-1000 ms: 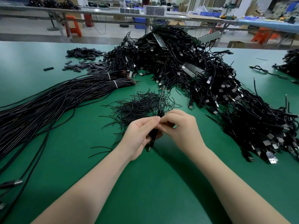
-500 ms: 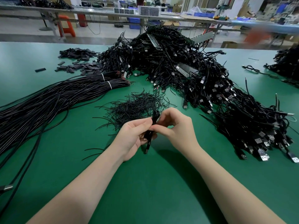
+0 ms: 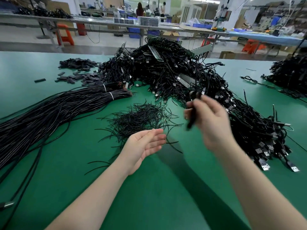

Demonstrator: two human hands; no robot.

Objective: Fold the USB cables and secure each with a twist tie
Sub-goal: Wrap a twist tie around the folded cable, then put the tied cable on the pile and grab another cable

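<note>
My right hand (image 3: 211, 120) is raised above the table and grips a folded black USB cable (image 3: 192, 112), blurred by motion, in front of the big heap of tied black cables (image 3: 191, 77). My left hand (image 3: 144, 145) hovers palm up with straight fingers and holds nothing, just at the near edge of the loose pile of black twist ties (image 3: 139, 118). Long straight cables (image 3: 49, 113) lie in bundles bound with white ties across the left of the green table (image 3: 149, 196).
Small black flat pieces (image 3: 78, 70) are scattered at the far left. Another cable heap (image 3: 290, 73) sits at the far right edge. Loose USB plugs (image 3: 264, 166) stick out of the big heap near my right forearm. Workbenches and people stand beyond the table.
Both hands were together working the tie on the folded cable. Now they have parted: the right hand has swung up and right with the cable, and the left hand has opened.
</note>
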